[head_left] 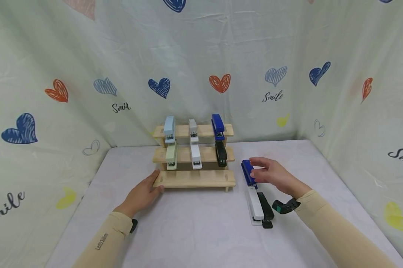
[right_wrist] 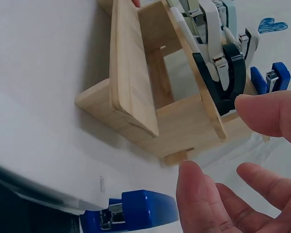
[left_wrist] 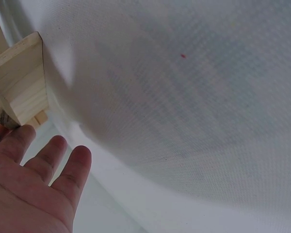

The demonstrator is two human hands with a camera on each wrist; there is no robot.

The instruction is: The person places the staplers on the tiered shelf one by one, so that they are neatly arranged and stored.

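A three-step wooden rack (head_left: 194, 179) stands at the back of the table. My left hand (head_left: 142, 195) rests at the left end of its lowest step, fingers straight, and in the left wrist view its fingertips (left_wrist: 19, 136) meet the wooden end (left_wrist: 26, 77). To the right of the rack, a blue stapler (head_left: 247, 172) lies on the table. My right hand (head_left: 276, 175) is at that stapler with thumb and fingers spread, not closed round it. In front of the blue stapler lie a white stapler (head_left: 255, 203) and a black stapler (head_left: 266, 208), side by side.
On the top step stand a light blue stapler (head_left: 169, 128), a grey-white one (head_left: 193, 129) and a dark blue one (head_left: 218, 125). The middle step holds a pale green stapler (head_left: 171, 154), a white one (head_left: 196, 155) and a black one (head_left: 221, 153). A patterned curtain (head_left: 248, 48) surrounds the table.
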